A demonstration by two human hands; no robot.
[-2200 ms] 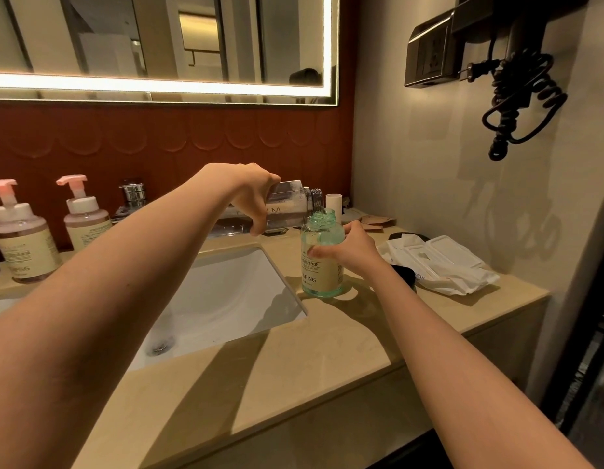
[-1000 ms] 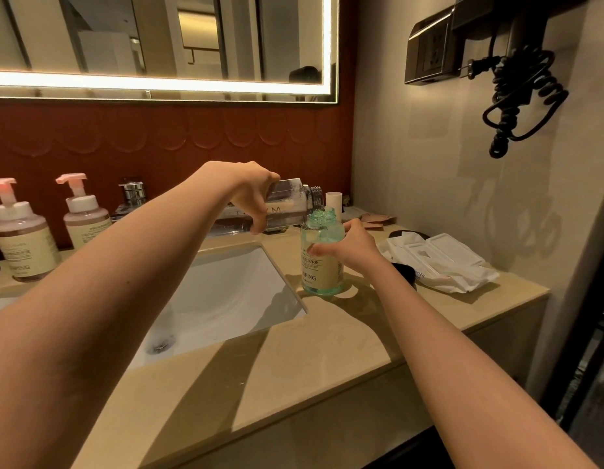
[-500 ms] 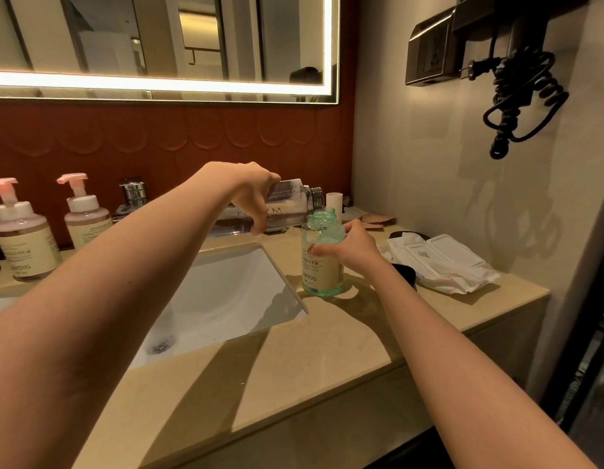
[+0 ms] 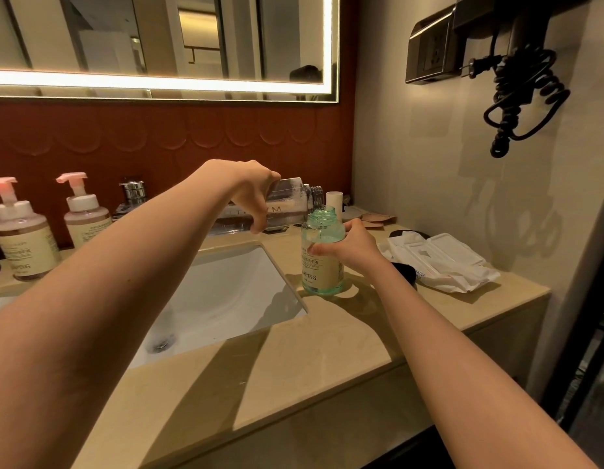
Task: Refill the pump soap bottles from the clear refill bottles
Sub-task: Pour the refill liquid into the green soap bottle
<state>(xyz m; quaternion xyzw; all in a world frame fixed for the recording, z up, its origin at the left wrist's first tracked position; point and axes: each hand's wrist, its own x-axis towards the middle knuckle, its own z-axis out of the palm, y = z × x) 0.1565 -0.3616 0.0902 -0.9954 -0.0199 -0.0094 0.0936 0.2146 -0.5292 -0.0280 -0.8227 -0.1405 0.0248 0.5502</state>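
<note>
A green-tinted soap bottle with a cream label stands uncapped on the counter, right of the sink. My right hand grips its shoulder. My left hand holds a clear refill bottle on its side, the threaded mouth just above the green bottle's open neck. Two pink-pump soap bottles stand at the back left of the counter.
A white sink basin lies set into the beige counter, with a chrome tap behind. White wrapped packets and a black lid lie to the right. A small white cylinder stands behind. A coiled black cord hangs on the wall.
Almost nothing differs: both hands hold the same pose, with the refill bottle tipped over the green bottle's neck.
</note>
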